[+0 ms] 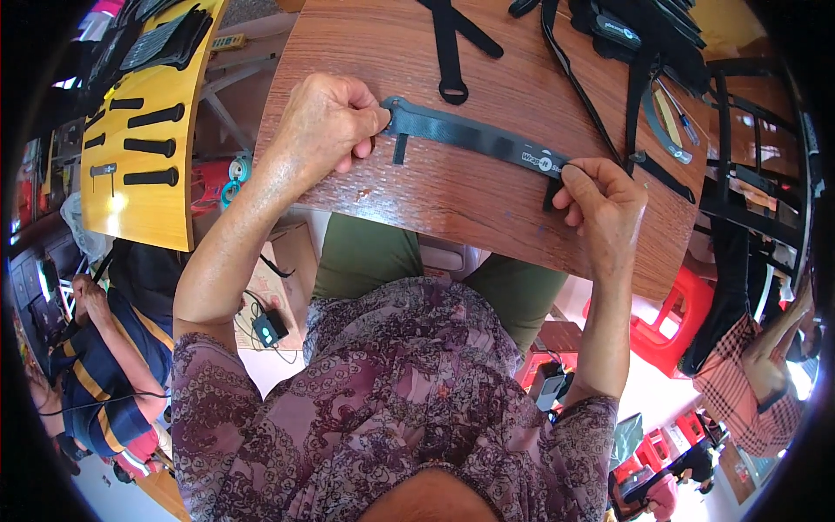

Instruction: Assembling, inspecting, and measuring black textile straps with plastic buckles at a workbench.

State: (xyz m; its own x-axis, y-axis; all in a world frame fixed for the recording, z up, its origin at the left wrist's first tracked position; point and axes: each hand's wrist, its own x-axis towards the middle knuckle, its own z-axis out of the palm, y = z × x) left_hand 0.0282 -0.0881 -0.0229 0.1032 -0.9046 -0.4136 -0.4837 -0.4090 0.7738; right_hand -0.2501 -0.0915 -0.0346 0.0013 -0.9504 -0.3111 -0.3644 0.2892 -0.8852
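Observation:
A dark grey-black fabric strap (474, 137) with a pale printed label near its right end is stretched between my hands, low over the brown wooden table. My left hand (323, 126) pinches its rounded left end between thumb and fingertips. At the other end, my right hand (602, 202) grips the strap just past the label, thumb on top. Below the strap, a short black tab (400, 149) shows near the left end, and a second dark tab (550, 195) shows beside my right fingers. Whether these tabs are joined to the strap, I cannot tell.
Crossed black straps (448, 54) lie at the table's far side. A pile of black straps (639, 35) is at the far right, with pens (687, 124) nearer. On the left, a yellow table (143, 209) holds several short black straps. A red stool (668, 324) and other people are nearby.

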